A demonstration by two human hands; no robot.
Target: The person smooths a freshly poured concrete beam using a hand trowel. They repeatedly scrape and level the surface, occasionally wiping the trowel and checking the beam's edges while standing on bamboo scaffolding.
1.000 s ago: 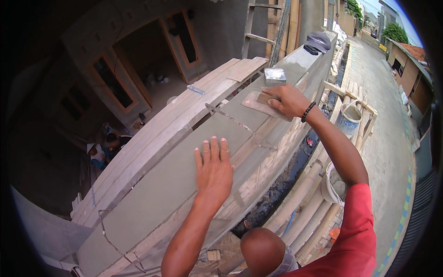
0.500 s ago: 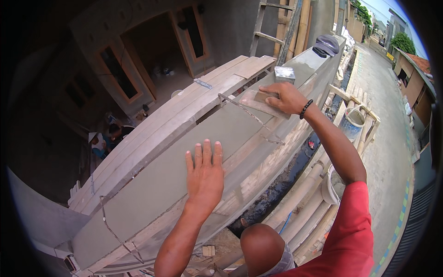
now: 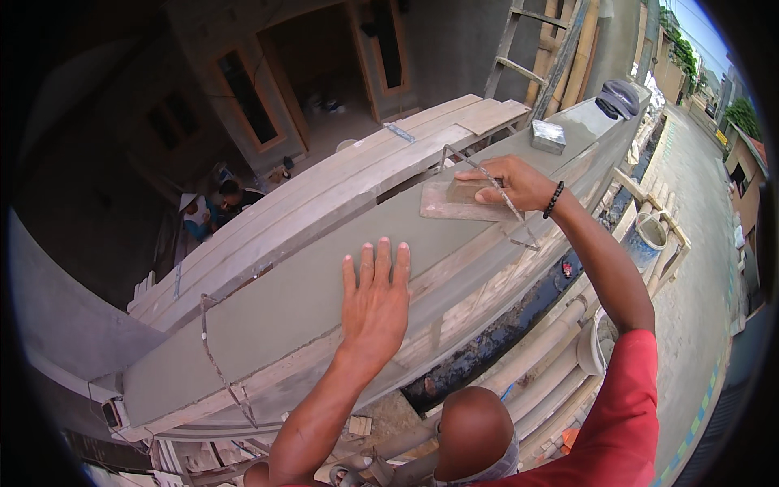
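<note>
grey ledge (image 3: 276, 312) under float (image 3: 458, 211), gripped by right hand (image 3: 526, 183)

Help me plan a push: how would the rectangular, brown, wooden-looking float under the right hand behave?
The float is probably stiff: its board looks straight under the right hand. Broad and low, it seems unlikely to tip. The smooth grey wall top may let it slide.

The left hand (image 3: 376, 302) stretches flat, the right hand (image 3: 519, 183) curled.

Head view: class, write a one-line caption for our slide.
Right grip holding a flat float on a smooth grey wall top, left grip open over the same surface.
</note>
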